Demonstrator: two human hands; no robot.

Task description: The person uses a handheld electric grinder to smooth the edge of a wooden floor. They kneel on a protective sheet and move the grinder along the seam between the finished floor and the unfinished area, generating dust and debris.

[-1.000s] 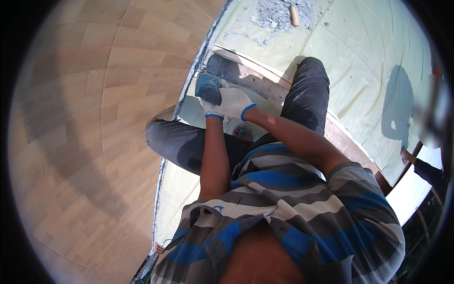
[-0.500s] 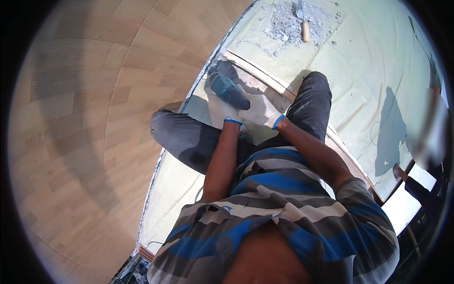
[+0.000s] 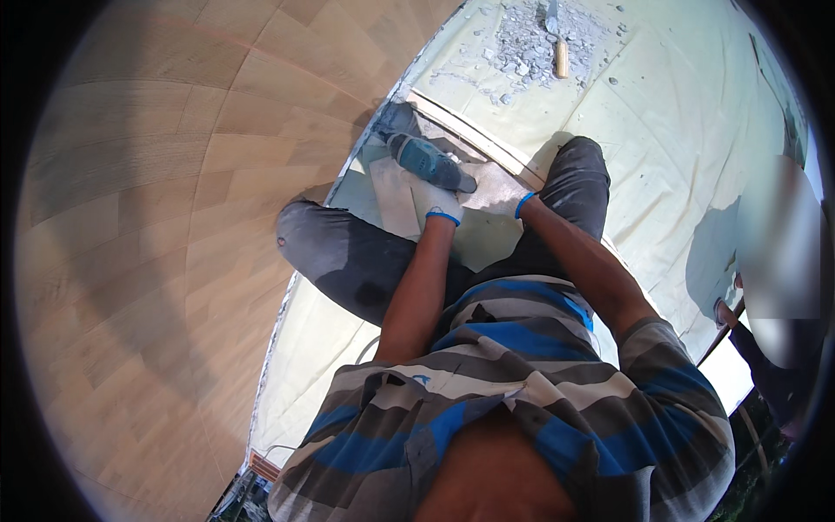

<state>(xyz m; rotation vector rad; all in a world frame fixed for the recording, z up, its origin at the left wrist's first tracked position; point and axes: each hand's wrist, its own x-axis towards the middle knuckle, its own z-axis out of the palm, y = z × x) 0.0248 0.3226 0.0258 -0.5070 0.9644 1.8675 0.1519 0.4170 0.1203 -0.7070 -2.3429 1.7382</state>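
Observation:
Both my hands wear white knit gloves with blue cuffs and hold a dusty teal power tool between my bent knees. My right hand is closed around its dark rear end. Below the body, my left hand supports the tool, its fingers partly hidden. The tool's front points to the far left, into a shadow; I cannot make out a bit or disc there. A flat pale piece lies beside my left hand.
A wooden strip runs past the tool toward my right knee. Beyond it, grey rubble and a wooden-handled trowel lie on a pale sheet. Wood-look flooring fills the left. Another person is at the right edge.
My hands and the tool have shifted slightly right, and the pale piece beside my left hand shows more clearly. The person at the right edge and their shadow have moved.

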